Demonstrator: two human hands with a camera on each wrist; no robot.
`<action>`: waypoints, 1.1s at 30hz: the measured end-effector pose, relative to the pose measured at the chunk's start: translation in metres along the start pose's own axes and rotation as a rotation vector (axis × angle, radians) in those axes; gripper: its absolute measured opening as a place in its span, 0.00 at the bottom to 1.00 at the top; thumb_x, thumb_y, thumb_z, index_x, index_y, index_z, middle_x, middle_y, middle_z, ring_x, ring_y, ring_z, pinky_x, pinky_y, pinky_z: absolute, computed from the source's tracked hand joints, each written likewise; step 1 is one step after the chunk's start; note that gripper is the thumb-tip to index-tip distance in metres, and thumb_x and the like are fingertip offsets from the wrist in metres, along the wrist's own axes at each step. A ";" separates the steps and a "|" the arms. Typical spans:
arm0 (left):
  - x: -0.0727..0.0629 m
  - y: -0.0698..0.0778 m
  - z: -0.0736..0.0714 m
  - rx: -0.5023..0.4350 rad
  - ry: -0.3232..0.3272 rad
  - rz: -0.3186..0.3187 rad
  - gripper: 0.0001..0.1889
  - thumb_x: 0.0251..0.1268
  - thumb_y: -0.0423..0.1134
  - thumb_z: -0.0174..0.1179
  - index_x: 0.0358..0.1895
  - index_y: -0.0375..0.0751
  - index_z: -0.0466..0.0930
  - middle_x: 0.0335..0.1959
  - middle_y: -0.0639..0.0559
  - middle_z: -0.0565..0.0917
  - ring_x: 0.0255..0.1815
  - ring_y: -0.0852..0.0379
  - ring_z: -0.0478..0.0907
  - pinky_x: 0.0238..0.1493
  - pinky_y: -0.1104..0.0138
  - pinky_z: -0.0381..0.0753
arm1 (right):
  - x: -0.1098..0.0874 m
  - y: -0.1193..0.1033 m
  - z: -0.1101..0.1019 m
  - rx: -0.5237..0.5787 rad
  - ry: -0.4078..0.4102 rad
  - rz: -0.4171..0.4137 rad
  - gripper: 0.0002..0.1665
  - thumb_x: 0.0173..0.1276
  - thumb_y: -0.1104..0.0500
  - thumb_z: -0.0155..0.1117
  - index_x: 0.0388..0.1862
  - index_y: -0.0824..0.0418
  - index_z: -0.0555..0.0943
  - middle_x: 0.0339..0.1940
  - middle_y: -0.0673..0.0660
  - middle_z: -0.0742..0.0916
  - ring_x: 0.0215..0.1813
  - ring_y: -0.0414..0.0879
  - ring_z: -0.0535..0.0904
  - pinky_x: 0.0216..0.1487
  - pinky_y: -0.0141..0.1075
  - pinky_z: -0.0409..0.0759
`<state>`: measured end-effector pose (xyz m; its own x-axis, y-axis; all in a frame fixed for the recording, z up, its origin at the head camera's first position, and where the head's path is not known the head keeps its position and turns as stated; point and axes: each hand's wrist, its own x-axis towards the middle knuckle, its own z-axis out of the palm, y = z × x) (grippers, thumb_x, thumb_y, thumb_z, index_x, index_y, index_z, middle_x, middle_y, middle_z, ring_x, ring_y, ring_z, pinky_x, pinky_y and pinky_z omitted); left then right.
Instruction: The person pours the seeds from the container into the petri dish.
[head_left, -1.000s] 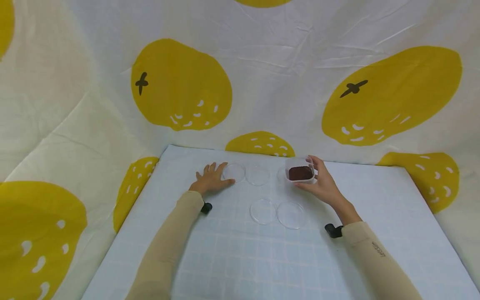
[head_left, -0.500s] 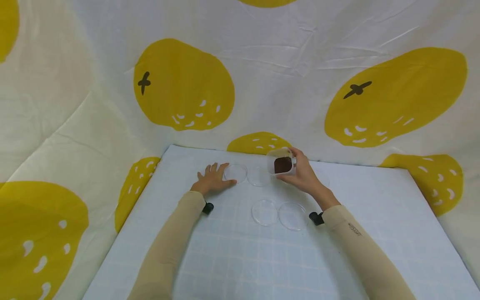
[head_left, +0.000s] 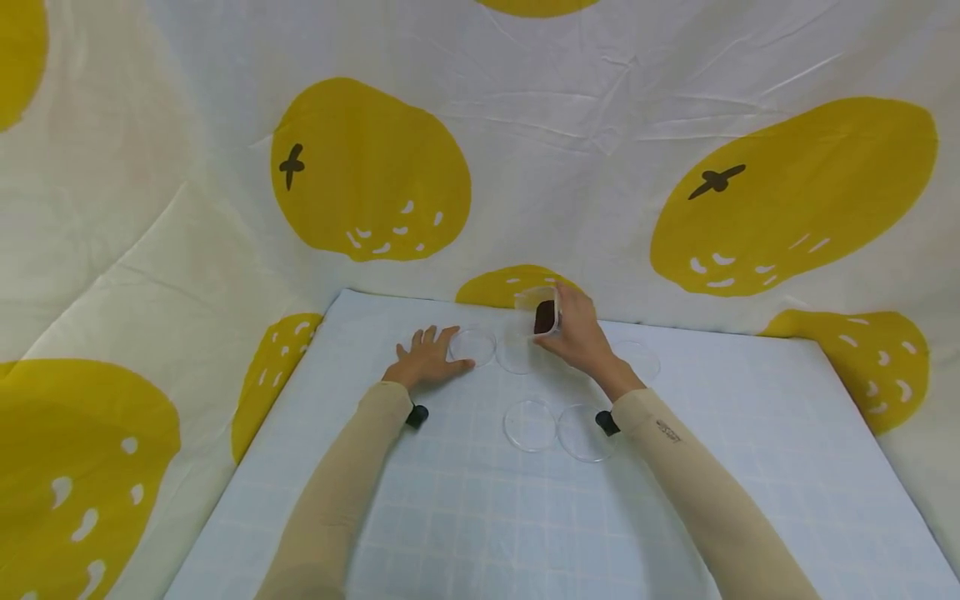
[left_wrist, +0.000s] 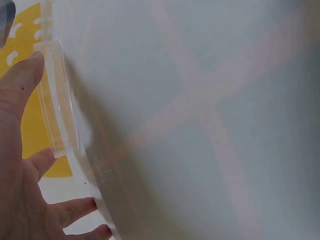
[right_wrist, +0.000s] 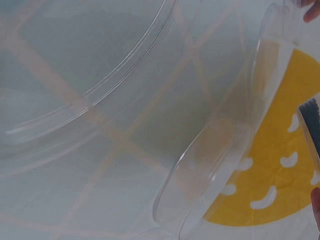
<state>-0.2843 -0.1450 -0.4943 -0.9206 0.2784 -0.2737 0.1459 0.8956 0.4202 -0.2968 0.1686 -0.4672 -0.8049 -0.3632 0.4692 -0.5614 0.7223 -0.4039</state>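
My left hand (head_left: 427, 357) rests on the table, holding a clear round petri dish (left_wrist: 60, 100) between thumb and a finger while the other fingers are spread. In my right hand (head_left: 583, 332) is a small clear plastic box (head_left: 531, 297) with a dark brown, soil-like filling (head_left: 546, 317). The box is raised and tipped to the left, its mouth above a second petri dish (head_left: 514, 358). Whether any filling is falling out cannot be seen. Only an edge of the box and fingertips show in the right wrist view.
Two more petri dishes, a left one (head_left: 529, 426) and a right one (head_left: 585, 433), lie nearer the front. Another dish (head_left: 637, 360) is right of my right hand. A patterned cloth (head_left: 555, 167) rises behind the pale blue table (head_left: 480, 517).
My right hand has carried the box left and slightly up, tipping it further toward the left. My left hand stays at its dish.
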 end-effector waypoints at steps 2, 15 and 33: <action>0.000 0.000 0.000 0.000 0.003 0.003 0.48 0.62 0.75 0.52 0.81 0.58 0.49 0.80 0.35 0.48 0.78 0.31 0.40 0.65 0.26 0.39 | 0.002 -0.003 0.004 -0.030 -0.016 0.015 0.62 0.49 0.54 0.85 0.74 0.70 0.56 0.67 0.73 0.69 0.68 0.67 0.62 0.71 0.57 0.59; 0.005 -0.002 0.004 0.016 0.019 -0.012 0.48 0.61 0.76 0.51 0.81 0.58 0.50 0.80 0.36 0.49 0.78 0.32 0.41 0.65 0.26 0.39 | 0.021 -0.018 0.026 -0.241 -0.078 -0.085 0.59 0.52 0.51 0.83 0.73 0.70 0.59 0.67 0.70 0.69 0.69 0.64 0.63 0.73 0.51 0.58; 0.004 -0.001 0.001 0.006 0.009 -0.023 0.48 0.61 0.76 0.52 0.81 0.60 0.50 0.80 0.36 0.49 0.78 0.31 0.40 0.65 0.26 0.38 | 0.034 -0.034 0.041 -0.417 -0.119 -0.194 0.55 0.59 0.55 0.79 0.77 0.68 0.57 0.69 0.70 0.69 0.71 0.65 0.63 0.74 0.53 0.57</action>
<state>-0.2875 -0.1447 -0.4970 -0.9269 0.2547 -0.2758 0.1268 0.9039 0.4086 -0.3132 0.1075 -0.4698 -0.7226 -0.5623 0.4021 -0.5983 0.8001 0.0437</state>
